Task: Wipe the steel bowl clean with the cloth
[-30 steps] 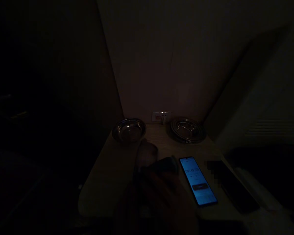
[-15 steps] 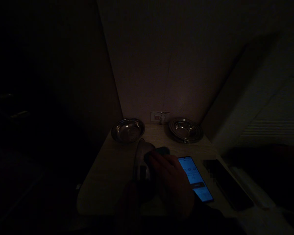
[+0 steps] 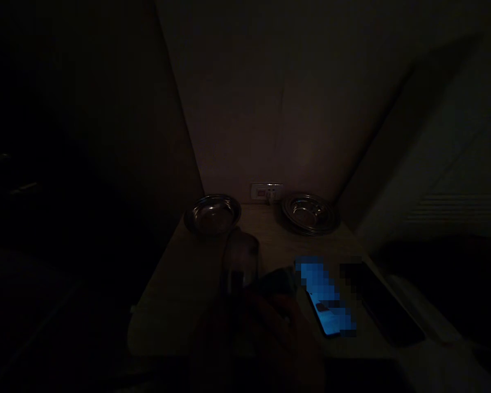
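The scene is very dark. A shiny metal dish (image 3: 240, 256), probably a bowl, is held up on its side above the front of the small table. My left hand (image 3: 213, 333) grips its lower left side, though the fingers are mostly lost in shadow. Over the dish's lower right part lies my right hand (image 3: 282, 322), fingers bent around a dark, soft-looking pad (image 3: 278, 279) that may be a sponge or a cloth. Shadow hides where the pad meets the dish.
A metal bowl (image 3: 213, 215) stands at the table's back left, a stack of metal plates (image 3: 310, 214) at the back right. A lit phone (image 3: 325, 300) and a dark flat object (image 3: 388, 305) lie to the right. A wall socket (image 3: 267, 191) sits behind the wooden tabletop (image 3: 172, 284).
My right hand and the pad have moved down and toward me along the dish, showing more of its upper part. The bowl and plates at the back have stayed put.
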{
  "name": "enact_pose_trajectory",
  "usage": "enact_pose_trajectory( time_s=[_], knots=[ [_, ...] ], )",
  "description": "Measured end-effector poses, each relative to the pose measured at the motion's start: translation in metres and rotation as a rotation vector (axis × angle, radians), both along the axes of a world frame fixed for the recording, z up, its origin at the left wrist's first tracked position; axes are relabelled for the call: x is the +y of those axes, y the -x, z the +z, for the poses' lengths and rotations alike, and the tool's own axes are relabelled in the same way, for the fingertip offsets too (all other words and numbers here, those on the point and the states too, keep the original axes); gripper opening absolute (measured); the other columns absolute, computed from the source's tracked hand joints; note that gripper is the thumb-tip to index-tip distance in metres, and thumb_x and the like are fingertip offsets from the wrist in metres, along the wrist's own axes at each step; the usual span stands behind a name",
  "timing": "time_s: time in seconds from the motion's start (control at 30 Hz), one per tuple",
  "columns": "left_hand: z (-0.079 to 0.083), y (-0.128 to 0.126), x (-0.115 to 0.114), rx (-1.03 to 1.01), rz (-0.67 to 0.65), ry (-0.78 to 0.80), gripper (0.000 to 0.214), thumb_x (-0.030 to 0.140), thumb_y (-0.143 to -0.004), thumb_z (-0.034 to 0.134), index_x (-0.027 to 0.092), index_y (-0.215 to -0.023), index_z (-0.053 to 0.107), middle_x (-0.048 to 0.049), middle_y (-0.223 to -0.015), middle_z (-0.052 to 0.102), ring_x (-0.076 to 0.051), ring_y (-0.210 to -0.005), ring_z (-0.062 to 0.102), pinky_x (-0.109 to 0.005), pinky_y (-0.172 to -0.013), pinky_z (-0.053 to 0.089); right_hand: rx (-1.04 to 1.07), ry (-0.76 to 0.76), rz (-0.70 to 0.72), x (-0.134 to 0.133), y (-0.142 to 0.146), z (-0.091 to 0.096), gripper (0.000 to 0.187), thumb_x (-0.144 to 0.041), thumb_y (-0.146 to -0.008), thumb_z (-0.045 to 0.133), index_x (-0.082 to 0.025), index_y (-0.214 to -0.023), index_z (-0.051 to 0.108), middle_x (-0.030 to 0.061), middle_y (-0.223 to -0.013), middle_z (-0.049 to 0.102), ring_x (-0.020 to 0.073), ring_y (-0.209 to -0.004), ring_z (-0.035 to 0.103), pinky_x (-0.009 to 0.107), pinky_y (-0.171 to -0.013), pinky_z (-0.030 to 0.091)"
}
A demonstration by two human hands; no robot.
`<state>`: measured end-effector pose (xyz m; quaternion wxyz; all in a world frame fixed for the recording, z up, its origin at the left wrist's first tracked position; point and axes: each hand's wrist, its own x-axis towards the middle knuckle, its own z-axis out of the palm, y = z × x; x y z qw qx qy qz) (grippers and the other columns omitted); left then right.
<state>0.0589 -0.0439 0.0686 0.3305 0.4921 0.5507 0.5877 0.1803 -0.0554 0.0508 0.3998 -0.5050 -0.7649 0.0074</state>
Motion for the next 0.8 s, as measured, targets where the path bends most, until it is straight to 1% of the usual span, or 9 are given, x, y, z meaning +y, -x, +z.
enact_pose_trajectory(
  time_s=[0.07, 0.17, 0.27, 0.33, 0.47, 0.53, 0.6, 0.73, 0.8],
  knots=[
    [-0.001, -0.001, 0.001, -0.003, 0.002, -0.002, 0.029, 0.034, -0.089, 0.051, 0.016, -0.112, 0.057, -0.0083, -0.111, 0.06, -0.017, -0.092, 0.06, -0.036, -0.078, 0.052, 0.047, 0.005, -0.047, -0.005, 0.0, -0.012, 0.046, -0.023, -0.093, 0.047, -0.039, -0.136, 0.044, -0.0011, -0.112, 0.067, 0.0164, -0.091, 0.065, 0.02, -0.07, 0.058],
    [-0.001, 0.0, 0.004, -0.005, 0.009, -0.005, 0.028, 0.033, -0.09, 0.051, 0.017, -0.112, 0.057, -0.0085, -0.112, 0.059, -0.016, -0.092, 0.06, -0.036, -0.079, 0.052, 0.05, -0.035, -0.047, -0.011, 0.001, -0.03, 0.049, -0.019, -0.092, 0.049, -0.04, -0.136, 0.043, -0.0011, -0.116, 0.065, 0.0182, -0.096, 0.064, 0.024, -0.08, 0.057],
    [0.0, 0.003, 0.006, -0.002, 0.008, 0.0, 0.026, 0.033, -0.09, 0.05, 0.018, -0.11, 0.058, -0.0085, -0.113, 0.059, -0.016, -0.092, 0.06, -0.035, -0.079, 0.052, 0.039, -0.05, -0.047, -0.015, 0.003, -0.038, 0.051, -0.017, -0.09, 0.05, -0.04, -0.136, 0.043, 0.0, -0.12, 0.063, 0.0206, -0.1, 0.062, 0.029, -0.084, 0.056],
    [0.0, 0.005, 0.005, -0.003, 0.004, 0.007, 0.028, 0.033, -0.09, 0.051, 0.017, -0.111, 0.058, -0.0083, -0.112, 0.059, -0.016, -0.092, 0.06, -0.035, -0.079, 0.052, 0.052, -0.062, -0.041, -0.007, 0.004, -0.03, 0.049, -0.017, -0.092, 0.047, -0.036, -0.137, 0.044, 0.0023, -0.123, 0.061, 0.0206, -0.102, 0.06, 0.031, -0.084, 0.055],
    [-0.001, 0.005, 0.004, -0.013, -0.009, 0.015, 0.029, 0.033, -0.09, 0.051, 0.017, -0.113, 0.057, -0.0087, -0.113, 0.059, -0.017, -0.094, 0.059, -0.037, -0.08, 0.052, 0.169, -0.115, 0.001, 0.035, 0.002, 0.012, 0.048, -0.011, -0.091, 0.037, -0.027, -0.136, 0.046, 0.0062, -0.128, 0.058, 0.0203, -0.102, 0.057, 0.035, -0.082, 0.053],
    [-0.001, 0.004, 0.005, -0.021, -0.013, 0.014, 0.03, 0.034, -0.089, 0.051, 0.016, -0.113, 0.057, -0.0085, -0.114, 0.059, -0.018, -0.095, 0.059, -0.037, -0.08, 0.052, 0.185, -0.057, 0.089, 0.048, 0.001, 0.029, 0.05, -0.008, -0.088, 0.038, -0.023, -0.134, 0.048, 0.0068, -0.128, 0.058, 0.0195, -0.103, 0.056, 0.035, -0.082, 0.052],
    [-0.002, 0.004, 0.006, -0.027, -0.014, 0.012, 0.031, 0.034, -0.089, 0.051, 0.016, -0.114, 0.057, -0.0084, -0.114, 0.059, -0.018, -0.095, 0.059, -0.038, -0.08, 0.052, 0.153, -0.049, 0.105, 0.045, 0.001, 0.032, 0.049, -0.008, -0.087, 0.039, -0.023, -0.133, 0.05, 0.0067, -0.128, 0.058, 0.0197, -0.103, 0.056, 0.035, -0.083, 0.052],
    [-0.004, 0.006, 0.004, -0.029, -0.028, 0.019, 0.029, 0.034, -0.09, 0.051, 0.017, -0.112, 0.057, -0.0086, -0.113, 0.059, -0.017, -0.093, 0.06, -0.036, -0.08, 0.052, 0.101, -0.088, 0.027, 0.019, 0.004, 0.021, 0.043, -0.013, -0.091, 0.043, -0.03, -0.129, 0.053, 0.0024, -0.123, 0.062, 0.0189, -0.103, 0.055, 0.028, -0.078, 0.054],
    [-0.005, 0.006, 0.001, -0.025, -0.042, 0.022, 0.029, 0.034, -0.09, 0.051, 0.016, -0.111, 0.058, -0.0081, -0.11, 0.06, -0.017, -0.091, 0.06, -0.036, -0.079, 0.052, 0.142, -0.103, 0.014, 0.022, 0.001, 0.025, 0.041, -0.012, -0.091, 0.042, -0.029, -0.125, 0.056, 0.0024, -0.122, 0.062, 0.0194, -0.104, 0.054, 0.029, -0.078, 0.053]
  ],
)
